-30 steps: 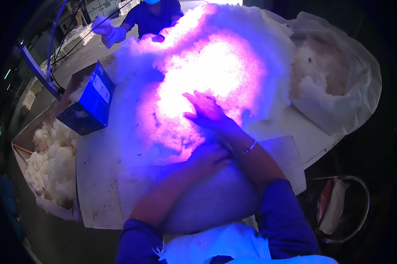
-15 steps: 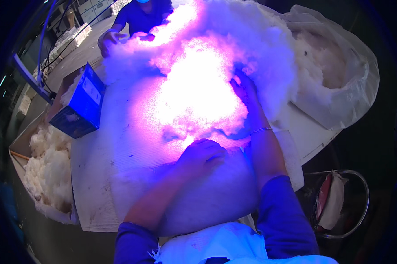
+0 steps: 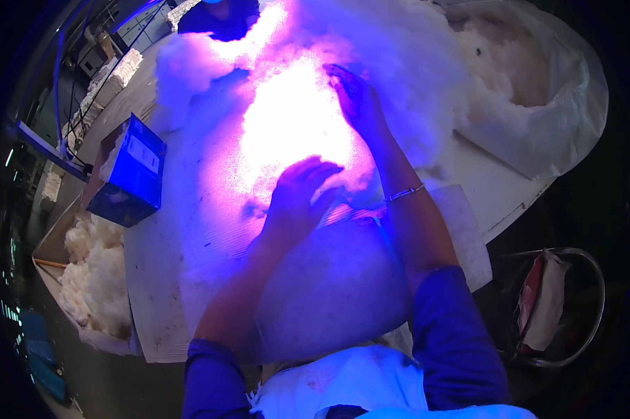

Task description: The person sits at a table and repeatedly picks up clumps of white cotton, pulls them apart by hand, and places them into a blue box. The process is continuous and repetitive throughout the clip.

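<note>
Glare-washed fibre pile (image 3: 294,133); right hand (image 3: 353,98) fingertips buried

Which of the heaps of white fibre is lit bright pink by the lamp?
The big heap on the table's middle, under both hands. The fibre in the sack at right and in the bin at left stays dull white.

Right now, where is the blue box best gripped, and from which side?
Grip the blue box across its top edges from above, probably: it stands tilted at the table's left edge, top face bare. Both the left hand and right hand rest on fluff.
</note>
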Action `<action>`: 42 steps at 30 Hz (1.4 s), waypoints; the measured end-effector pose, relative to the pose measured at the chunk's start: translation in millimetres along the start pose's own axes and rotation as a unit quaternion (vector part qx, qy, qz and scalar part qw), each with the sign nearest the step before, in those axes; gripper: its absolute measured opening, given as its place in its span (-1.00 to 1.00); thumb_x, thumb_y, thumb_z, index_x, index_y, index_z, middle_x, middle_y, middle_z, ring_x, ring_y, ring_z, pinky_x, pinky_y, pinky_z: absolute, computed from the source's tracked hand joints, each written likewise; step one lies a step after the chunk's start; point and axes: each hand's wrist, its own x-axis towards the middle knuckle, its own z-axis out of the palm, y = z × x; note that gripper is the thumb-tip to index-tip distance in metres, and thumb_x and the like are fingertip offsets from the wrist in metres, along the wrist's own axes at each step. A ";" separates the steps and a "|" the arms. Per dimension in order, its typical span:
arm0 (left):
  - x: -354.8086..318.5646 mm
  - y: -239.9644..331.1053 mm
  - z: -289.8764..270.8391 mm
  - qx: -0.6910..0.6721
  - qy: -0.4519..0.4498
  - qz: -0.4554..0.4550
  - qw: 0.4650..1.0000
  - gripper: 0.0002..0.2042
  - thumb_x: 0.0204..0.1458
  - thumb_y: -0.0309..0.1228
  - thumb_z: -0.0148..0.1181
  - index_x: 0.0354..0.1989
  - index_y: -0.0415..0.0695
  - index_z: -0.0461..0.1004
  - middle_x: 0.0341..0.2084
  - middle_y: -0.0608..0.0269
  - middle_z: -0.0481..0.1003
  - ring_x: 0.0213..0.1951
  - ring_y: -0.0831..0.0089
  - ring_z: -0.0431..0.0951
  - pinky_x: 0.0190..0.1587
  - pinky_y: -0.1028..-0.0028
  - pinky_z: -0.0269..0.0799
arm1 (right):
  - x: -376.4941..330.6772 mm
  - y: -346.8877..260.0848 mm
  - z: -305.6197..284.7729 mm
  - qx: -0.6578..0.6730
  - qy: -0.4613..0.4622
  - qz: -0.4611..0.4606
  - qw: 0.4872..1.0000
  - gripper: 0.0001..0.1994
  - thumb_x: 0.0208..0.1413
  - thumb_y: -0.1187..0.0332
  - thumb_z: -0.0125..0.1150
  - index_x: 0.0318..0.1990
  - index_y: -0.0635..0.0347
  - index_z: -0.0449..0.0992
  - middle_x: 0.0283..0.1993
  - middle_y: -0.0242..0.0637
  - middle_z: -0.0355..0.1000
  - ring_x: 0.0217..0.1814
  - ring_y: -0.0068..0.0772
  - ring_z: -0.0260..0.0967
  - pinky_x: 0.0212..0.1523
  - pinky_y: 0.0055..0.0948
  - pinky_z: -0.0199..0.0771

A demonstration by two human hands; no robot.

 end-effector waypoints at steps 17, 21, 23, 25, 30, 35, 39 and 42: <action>-1.2 -63.7 32.9 -0.342 0.138 -0.251 0.895 -0.73 0.07 -0.49 0.15 -0.03 -0.22 0.43 -0.20 0.18 0.50 -0.09 0.48 0.48 0.02 0.51 0.35 | -11.3 17.8 -50.1 -0.283 -0.294 0.028 0.912 -0.81 -0.16 0.41 0.25 -0.31 0.15 0.58 -0.32 -0.25 0.52 -0.24 -0.23 0.47 -0.14 -0.28 0.47; -2.1 -70.3 31.1 -0.368 0.145 -0.272 0.877 -0.73 0.08 -0.51 0.13 -0.03 -0.25 0.42 -0.20 0.18 0.49 -0.09 0.49 0.47 0.03 0.53 0.34 | -12.8 22.4 -54.9 -0.327 -0.279 0.005 0.903 -0.80 -0.13 0.36 0.26 -0.28 0.14 0.56 -0.29 -0.24 0.52 -0.23 -0.20 0.46 -0.12 -0.27 0.45; -1.9 -71.2 31.4 -0.377 0.147 -0.280 0.870 -0.72 0.08 -0.52 0.12 -0.02 -0.27 0.41 -0.19 0.17 0.49 -0.08 0.47 0.47 0.04 0.50 0.34 | -8.1 18.4 -57.3 -0.314 -0.311 0.047 0.896 -0.79 -0.11 0.35 0.26 -0.27 0.14 0.55 -0.27 -0.24 0.51 -0.25 -0.22 0.47 -0.14 -0.29 0.46; -1.5 -71.2 31.4 -0.390 0.150 -0.291 0.861 -0.70 0.09 -0.53 0.10 0.00 -0.30 0.38 -0.16 0.12 0.48 -0.06 0.42 0.46 0.08 0.44 0.33 | -2.4 10.9 -57.2 -0.262 -0.313 0.065 0.911 -0.80 -0.10 0.40 0.26 -0.26 0.16 0.54 -0.27 -0.25 0.51 -0.28 -0.30 0.47 -0.16 -0.34 0.46; 0.2 -71.4 29.1 -0.409 0.179 -0.293 0.846 -0.73 0.05 -0.50 0.17 -0.05 -0.25 0.43 -0.22 0.21 0.49 -0.12 0.51 0.47 0.01 0.55 0.36 | 8.6 -13.1 -57.9 -0.075 -0.268 0.110 0.954 -0.82 -0.09 0.51 0.25 -0.26 0.20 0.54 -0.33 -0.29 0.50 -0.31 -0.49 0.44 -0.20 -0.45 0.47; 0.9 -73.3 30.7 -0.417 0.175 -0.294 0.842 -0.74 0.06 -0.50 0.17 -0.06 -0.26 0.44 -0.22 0.20 0.50 -0.14 0.52 0.48 -0.01 0.55 0.36 | 14.4 -16.5 -72.0 -0.012 -0.306 0.097 0.947 -0.83 -0.08 0.51 0.25 -0.27 0.18 0.56 -0.34 -0.29 0.50 -0.29 -0.46 0.46 -0.20 -0.45 0.49; -1.1 -75.4 32.4 -0.381 0.158 -0.300 0.860 -0.76 0.06 -0.51 0.16 -0.09 -0.26 0.46 -0.23 0.21 0.50 -0.15 0.52 0.48 -0.01 0.54 0.36 | 2.3 4.2 -59.4 -0.210 -0.317 0.022 0.925 -0.86 -0.08 0.46 0.25 -0.29 0.13 0.57 -0.31 -0.25 0.51 -0.27 -0.29 0.48 -0.16 -0.36 0.48; -2.4 -78.5 33.7 -0.367 0.152 -0.301 0.867 -0.72 0.06 -0.49 0.15 -0.05 -0.29 0.43 -0.17 0.14 0.49 -0.07 0.43 0.46 0.07 0.46 0.33 | -14.5 20.3 -44.8 -0.214 -0.204 -0.048 0.954 -0.85 -0.09 0.36 0.28 -0.30 0.06 0.56 -0.33 -0.28 0.49 -0.25 -0.27 0.46 -0.18 -0.29 0.47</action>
